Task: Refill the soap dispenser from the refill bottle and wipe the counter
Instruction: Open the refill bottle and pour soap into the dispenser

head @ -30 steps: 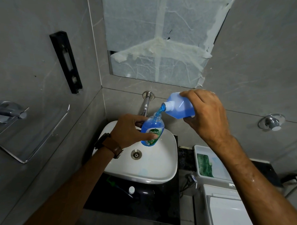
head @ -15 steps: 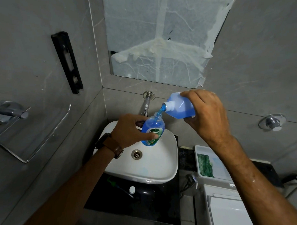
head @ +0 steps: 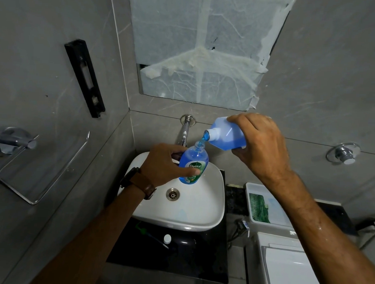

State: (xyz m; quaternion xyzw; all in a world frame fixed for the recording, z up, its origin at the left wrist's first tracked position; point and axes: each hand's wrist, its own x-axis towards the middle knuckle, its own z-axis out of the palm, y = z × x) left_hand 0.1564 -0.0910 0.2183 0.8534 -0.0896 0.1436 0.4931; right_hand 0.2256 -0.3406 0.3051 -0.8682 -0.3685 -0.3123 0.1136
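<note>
**Pouring blue soap over the basin**

Gripping the soap dispenser [head: 193, 164] in the left hand [head: 163, 164], fingers and thumb curled round its body, thumb lying across the lower label. Held upright with its neck open, above the white basin [head: 192, 210] and just in front of the wall tap [head: 183, 133].

Tipping the refill bottle [head: 226, 135] with the right hand [head: 259, 146], fingers wrapped over the top, thumb pressed under the base. Neck angled down and to the left, a thin blue stream [head: 202, 140] running from its white mouth into the dispenser's opening. Roughly half full of blue liquid, pooled along the lower side.

Wearing a watch with a brown strap [head: 142, 183] on the left wrist. Lying on the dark counter [head: 173, 266] below the basin: a small white cap [head: 167, 238], beside a thin tube with a green end [head: 146, 231]. Sitting to the right of the basin: a white tray [head: 265, 208] holding a green cloth [head: 258, 208]. Fixed to the left wall: a chrome holder [head: 22, 157] and a black bracket [head: 84, 77].
</note>
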